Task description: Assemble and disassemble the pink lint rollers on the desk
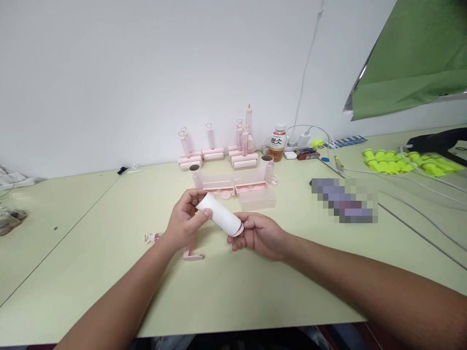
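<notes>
A white lint roller refill (220, 214) is held tilted above the table between my two hands. My left hand (188, 214) grips its upper left end, thumb laid across the paper. At the lower right end, the fingers of my right hand (259, 236) pinch the roll's edge, where a strip of paper seems to stand off. On the table beneath my left hand lies a pink lint roller frame (192, 255), partly hidden by the hand. A pink heart-shaped loop (149, 237) on a handle pokes out left of my wrist.
Beyond my hands are pink open cases (251, 188), a clear pink cover (257, 199) and upright rolls (267, 165). Several assembled pink lint rollers (244, 160) stand by the wall. A drink bottle (278, 143), cables, a pixelated object (343, 201) and yellow pieces (394, 161) are to the right.
</notes>
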The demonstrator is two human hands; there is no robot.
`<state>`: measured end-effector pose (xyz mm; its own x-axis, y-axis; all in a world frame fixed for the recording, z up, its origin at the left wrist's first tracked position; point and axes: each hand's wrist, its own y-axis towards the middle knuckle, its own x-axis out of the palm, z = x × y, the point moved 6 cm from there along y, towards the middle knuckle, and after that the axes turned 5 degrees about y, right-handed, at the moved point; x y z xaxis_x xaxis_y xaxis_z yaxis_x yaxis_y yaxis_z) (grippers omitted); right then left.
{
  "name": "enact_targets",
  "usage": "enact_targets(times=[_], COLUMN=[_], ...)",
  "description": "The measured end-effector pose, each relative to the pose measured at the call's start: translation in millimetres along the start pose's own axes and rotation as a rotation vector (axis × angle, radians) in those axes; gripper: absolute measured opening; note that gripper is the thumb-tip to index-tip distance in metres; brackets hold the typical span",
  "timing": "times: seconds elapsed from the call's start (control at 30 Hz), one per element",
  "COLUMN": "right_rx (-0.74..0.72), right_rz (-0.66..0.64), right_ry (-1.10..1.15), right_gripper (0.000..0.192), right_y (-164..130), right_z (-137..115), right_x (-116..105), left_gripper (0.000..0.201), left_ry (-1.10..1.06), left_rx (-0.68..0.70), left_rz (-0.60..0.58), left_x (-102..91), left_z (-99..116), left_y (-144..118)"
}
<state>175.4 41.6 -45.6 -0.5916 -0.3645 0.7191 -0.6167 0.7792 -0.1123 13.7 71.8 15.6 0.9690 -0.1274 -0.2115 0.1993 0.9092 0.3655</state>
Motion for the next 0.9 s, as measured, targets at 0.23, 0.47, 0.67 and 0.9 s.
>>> enact_targets(times=[0.23, 0.47, 0.67, 0.9], right_rx=[0.056, 0.215, 0.191, 0.205], right_rz=[0.239, 0.222, 0.127, 0.091], right_ry=[-0.198, -1.300, -1.607, -1.764], right_gripper=[0.015, 0.010, 0.010, 0.027], right_y=[-1.1, -15.1, -24.5, -31.0], right_z=[-6.1, -44.8, -66.7, -77.6], right_x=[-12.7, -27.1, -21.6, -23.6], left_gripper=[0.043, 0.043, 0.041, 0.041], left_ry=[-0.017, -0.054, -0.020, -0.035], left_rx=[0.011, -0.036, -0.029, -0.031], left_rz=[0.109, 0.176, 0.152, 0.105], left_x=[-4.3, -11.5, -7.5, -1.9], left_z=[-3.0, -4.8, -3.3, -3.1], left_y=[-1.4, -0.9, -1.6, -1.4])
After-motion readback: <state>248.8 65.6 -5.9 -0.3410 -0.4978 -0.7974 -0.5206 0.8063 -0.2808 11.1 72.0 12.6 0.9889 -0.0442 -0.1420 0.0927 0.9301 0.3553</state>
